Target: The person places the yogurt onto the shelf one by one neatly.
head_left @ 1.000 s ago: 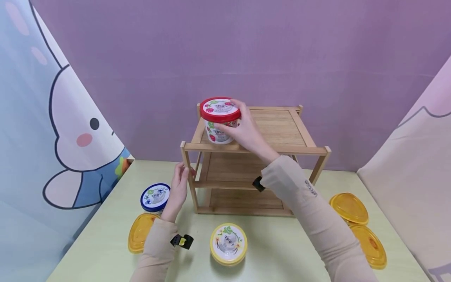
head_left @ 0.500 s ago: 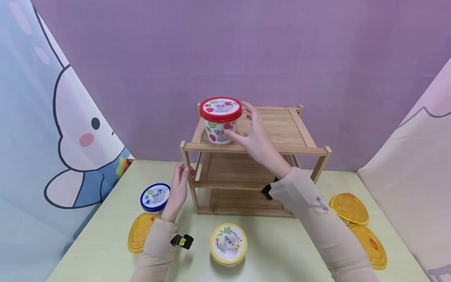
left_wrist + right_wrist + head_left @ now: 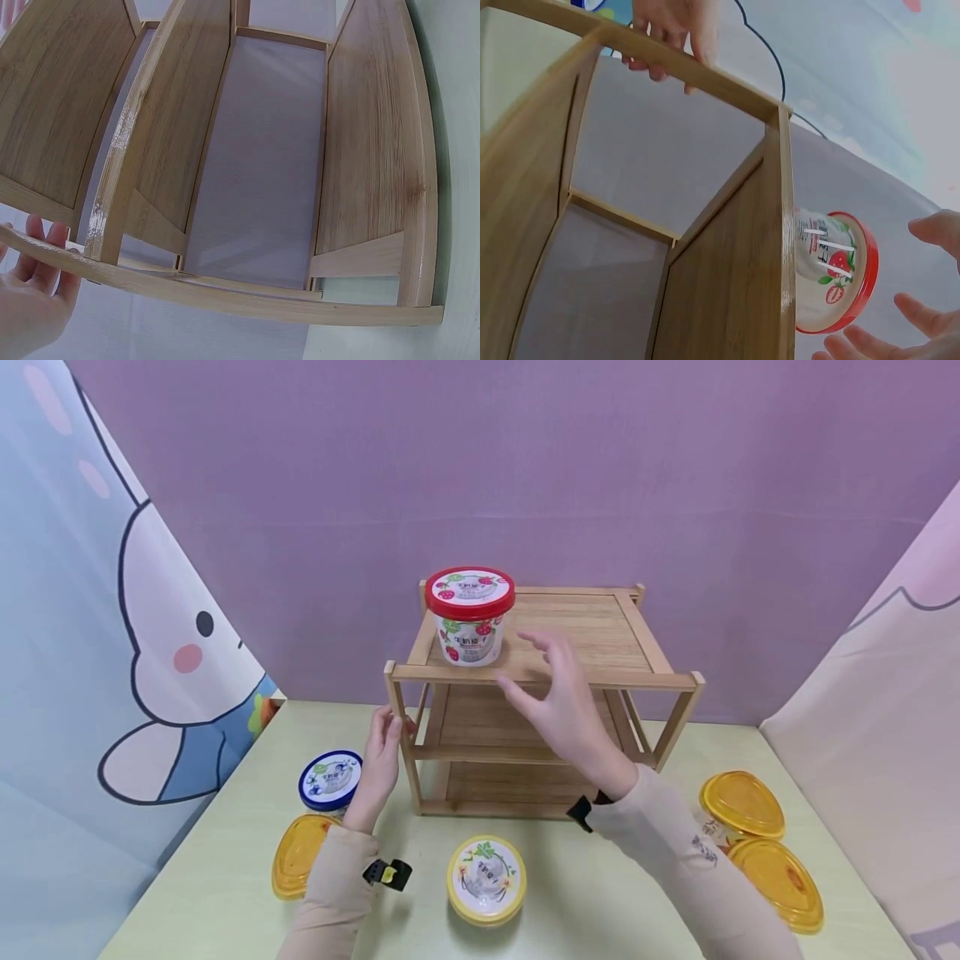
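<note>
From the head view, the red-lid cup (image 3: 469, 615) stands upright on the top shelf of the wooden rack (image 3: 570, 635), at its front left corner, and no hand touches it. The right hand (image 3: 564, 710) is in the air in front of the rack, a little right of and below the cup, fingers spread and holding nothing. The left hand (image 3: 381, 758) rests with straight fingers against the front left post of the rack. On the counter (image 3: 600, 893) a yellow-lid cup (image 3: 487, 878) stands near the front edge and a blue-lid cup (image 3: 331, 778) left of the rack; yellow lids (image 3: 763, 835) lie at both sides.

In the left wrist view, the left hand (image 3: 31, 300) lies against the rack's frame, fingers straight.

In the right wrist view, the right hand's fingers (image 3: 922, 319) are open, apart from the cup (image 3: 832, 274).

I judge the placing step is finished. The next move probably calls for reaching down to another cup on the counter while the rack is kept steady.
</note>
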Action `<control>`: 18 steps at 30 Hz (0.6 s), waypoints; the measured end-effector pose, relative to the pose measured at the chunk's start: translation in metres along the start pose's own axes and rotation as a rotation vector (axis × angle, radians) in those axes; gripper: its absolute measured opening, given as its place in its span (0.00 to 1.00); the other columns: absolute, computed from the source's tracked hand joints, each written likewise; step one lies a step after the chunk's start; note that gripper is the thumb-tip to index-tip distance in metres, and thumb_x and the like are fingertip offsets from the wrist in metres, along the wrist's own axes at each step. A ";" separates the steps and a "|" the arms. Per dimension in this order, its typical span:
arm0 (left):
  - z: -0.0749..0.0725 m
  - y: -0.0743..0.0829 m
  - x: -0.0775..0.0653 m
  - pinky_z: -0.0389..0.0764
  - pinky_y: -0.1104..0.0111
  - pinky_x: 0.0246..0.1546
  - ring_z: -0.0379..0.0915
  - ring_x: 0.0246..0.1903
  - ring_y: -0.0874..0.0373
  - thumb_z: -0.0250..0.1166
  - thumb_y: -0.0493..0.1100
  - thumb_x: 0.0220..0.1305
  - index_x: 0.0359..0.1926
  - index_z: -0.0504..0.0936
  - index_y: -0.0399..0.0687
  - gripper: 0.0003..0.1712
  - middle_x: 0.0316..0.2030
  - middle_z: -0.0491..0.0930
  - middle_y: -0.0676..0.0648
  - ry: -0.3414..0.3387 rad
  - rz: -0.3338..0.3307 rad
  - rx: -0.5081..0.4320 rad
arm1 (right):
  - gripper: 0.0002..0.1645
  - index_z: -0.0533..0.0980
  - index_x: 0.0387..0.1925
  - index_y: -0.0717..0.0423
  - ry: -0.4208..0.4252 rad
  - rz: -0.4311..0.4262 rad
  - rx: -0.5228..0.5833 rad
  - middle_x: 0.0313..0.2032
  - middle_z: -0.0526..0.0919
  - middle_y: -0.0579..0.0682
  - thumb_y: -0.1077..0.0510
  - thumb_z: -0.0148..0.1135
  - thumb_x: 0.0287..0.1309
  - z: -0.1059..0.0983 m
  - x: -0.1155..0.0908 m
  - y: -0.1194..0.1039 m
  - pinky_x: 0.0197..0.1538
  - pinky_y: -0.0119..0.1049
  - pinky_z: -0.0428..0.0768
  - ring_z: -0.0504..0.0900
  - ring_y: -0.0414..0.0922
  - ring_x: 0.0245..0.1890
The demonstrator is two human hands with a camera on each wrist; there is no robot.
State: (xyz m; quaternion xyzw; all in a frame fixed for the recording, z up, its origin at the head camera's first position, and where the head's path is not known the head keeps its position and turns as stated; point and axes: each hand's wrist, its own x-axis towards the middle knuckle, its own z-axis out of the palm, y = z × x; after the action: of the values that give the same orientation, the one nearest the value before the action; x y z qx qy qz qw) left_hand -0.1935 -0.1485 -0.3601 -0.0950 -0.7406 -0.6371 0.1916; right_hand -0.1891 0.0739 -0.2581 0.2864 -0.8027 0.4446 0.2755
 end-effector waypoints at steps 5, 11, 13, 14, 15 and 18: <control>0.000 -0.003 0.001 0.67 0.61 0.43 0.67 0.37 0.47 0.37 0.32 0.68 0.49 0.59 0.26 0.13 0.34 0.68 0.31 0.000 0.015 -0.006 | 0.28 0.66 0.52 0.64 0.024 -0.074 -0.017 0.52 0.68 0.58 0.62 0.63 0.48 0.002 -0.019 -0.001 0.56 0.42 0.63 0.65 0.48 0.55; 0.000 -0.002 0.001 0.67 0.63 0.43 0.67 0.36 0.51 0.37 0.32 0.68 0.49 0.59 0.25 0.13 0.36 0.68 0.27 0.000 0.020 -0.016 | 0.26 0.69 0.49 0.62 0.013 -0.102 -0.019 0.51 0.70 0.57 0.64 0.64 0.46 0.007 -0.041 -0.001 0.56 0.43 0.64 0.66 0.48 0.54; 0.000 -0.001 0.001 0.66 0.62 0.43 0.67 0.37 0.48 0.37 0.32 0.68 0.49 0.59 0.26 0.13 0.36 0.68 0.27 -0.001 0.017 -0.015 | 0.25 0.69 0.49 0.61 0.006 -0.106 -0.027 0.51 0.70 0.56 0.64 0.65 0.46 0.009 -0.048 -0.001 0.56 0.43 0.64 0.66 0.48 0.55; 0.000 -0.001 0.001 0.66 0.61 0.43 0.66 0.37 0.48 0.37 0.32 0.68 0.49 0.59 0.26 0.13 0.36 0.68 0.27 -0.003 0.015 -0.013 | 0.25 0.69 0.48 0.61 0.003 -0.109 -0.028 0.51 0.70 0.55 0.64 0.65 0.46 0.010 -0.052 0.000 0.56 0.44 0.65 0.66 0.49 0.54; 0.000 -0.001 0.001 0.66 0.61 0.43 0.66 0.37 0.47 0.37 0.32 0.68 0.50 0.58 0.26 0.14 0.36 0.67 0.27 -0.005 0.015 -0.012 | 0.25 0.70 0.48 0.61 0.001 -0.107 -0.035 0.51 0.70 0.55 0.63 0.65 0.45 0.011 -0.055 0.000 0.55 0.44 0.65 0.66 0.49 0.55; 0.000 -0.001 0.001 0.66 0.60 0.43 0.65 0.38 0.46 0.37 0.32 0.68 0.49 0.58 0.25 0.13 0.36 0.67 0.27 -0.011 0.016 -0.009 | 0.24 0.70 0.47 0.60 -0.017 -0.095 -0.041 0.51 0.71 0.53 0.63 0.65 0.45 0.014 -0.066 0.002 0.55 0.44 0.66 0.67 0.48 0.54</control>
State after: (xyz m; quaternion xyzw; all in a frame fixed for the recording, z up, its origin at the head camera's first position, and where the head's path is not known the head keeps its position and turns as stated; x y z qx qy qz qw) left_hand -0.1945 -0.1490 -0.3605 -0.1053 -0.7378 -0.6385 0.1921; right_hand -0.1480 0.0766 -0.3110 0.3221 -0.7994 0.4123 0.2954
